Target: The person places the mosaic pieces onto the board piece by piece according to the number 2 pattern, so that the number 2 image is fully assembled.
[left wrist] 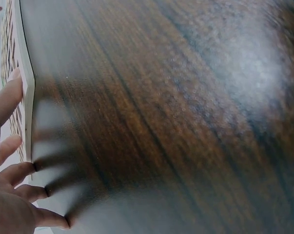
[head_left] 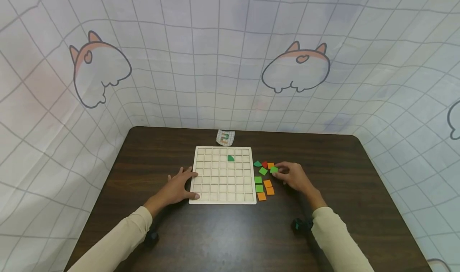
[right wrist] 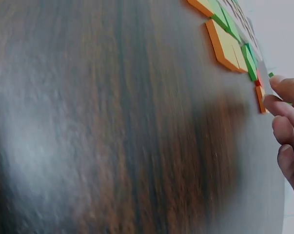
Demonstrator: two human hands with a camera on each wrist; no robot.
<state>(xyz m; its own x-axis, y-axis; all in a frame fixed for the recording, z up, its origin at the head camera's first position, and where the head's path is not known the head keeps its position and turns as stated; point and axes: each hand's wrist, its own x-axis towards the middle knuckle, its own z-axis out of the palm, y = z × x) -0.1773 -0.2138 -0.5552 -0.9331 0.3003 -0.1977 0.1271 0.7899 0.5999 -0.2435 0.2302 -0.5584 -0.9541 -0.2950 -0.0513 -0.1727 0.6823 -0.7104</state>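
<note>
My left hand (head_left: 176,187) rests at the left edge of a cream grid board (head_left: 223,203), its thumb and a finger on the rim; the left wrist view shows the fingers (left wrist: 20,175) spread along that edge. A dark green quarter-round tile (head_left: 230,158) lies in an upper cell of the board. Right of the board, my right hand (head_left: 294,177) pinches a light green square tile (head_left: 274,169) between thumb and finger, just over the loose tiles. In the right wrist view most of that tile is hidden by the fingers.
Loose tiles lie along the board's right side: green squares (head_left: 258,179), orange squares (head_left: 270,191), a red one (head_left: 264,164) and a dark green one (head_left: 257,163). Behind the board lies a small patterned card (head_left: 225,137). A patterned cloth hangs behind the dark table (head_left: 151,144).
</note>
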